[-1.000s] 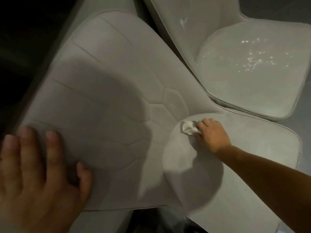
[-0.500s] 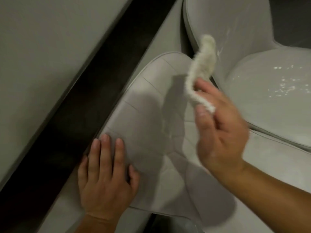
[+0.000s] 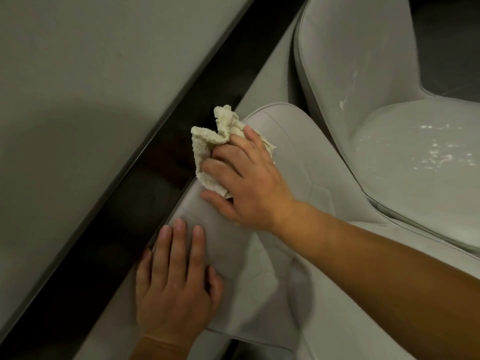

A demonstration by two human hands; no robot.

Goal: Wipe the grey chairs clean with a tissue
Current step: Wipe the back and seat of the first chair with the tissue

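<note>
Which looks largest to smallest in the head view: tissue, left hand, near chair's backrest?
1. near chair's backrest
2. left hand
3. tissue
The left hand is nearer the camera and the right hand covers part of the tissue, so their order is unsure.

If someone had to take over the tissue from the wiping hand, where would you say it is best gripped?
Pinch the free crumpled flap of the tissue from the upper left. It stands up past the chair back's edge, clear of the right hand, whose fingers press down the rest.
</note>
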